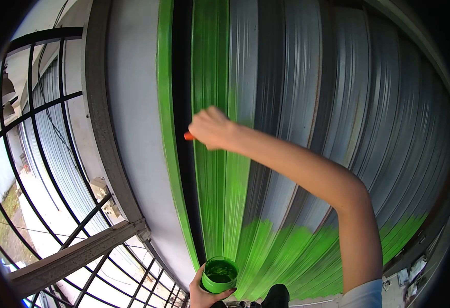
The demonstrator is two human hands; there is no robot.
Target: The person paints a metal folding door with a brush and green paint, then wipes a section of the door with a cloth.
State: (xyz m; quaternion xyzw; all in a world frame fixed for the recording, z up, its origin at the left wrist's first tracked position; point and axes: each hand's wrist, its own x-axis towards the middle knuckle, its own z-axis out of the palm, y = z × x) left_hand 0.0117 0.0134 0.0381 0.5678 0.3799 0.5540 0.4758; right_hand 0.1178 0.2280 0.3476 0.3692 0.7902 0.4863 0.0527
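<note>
My left hand (204,293) is wrapped round a small tub of green paint (220,285) at the bottom of the view, and the paint shows inside its open top. Higher up, my right hand (212,128) is closed in front of the corrugated metal shutter (299,87). From this fist sticks out the orange handle end of what looks like a paintbrush (188,136); its bristles are hidden behind the hand. Green paint (209,205) covers the left folds of the shutter and a wide band along its bottom. The upper folds to the right are bare grey metal.
A black gap and a green-painted edge strip (166,102) run beside a pale wall panel (137,128) on the left. Farther left stands a black window grille (71,154) with a grey beam (76,254). My dark-clad knee (276,296) shows below. Litter (415,269) lies at lower right.
</note>
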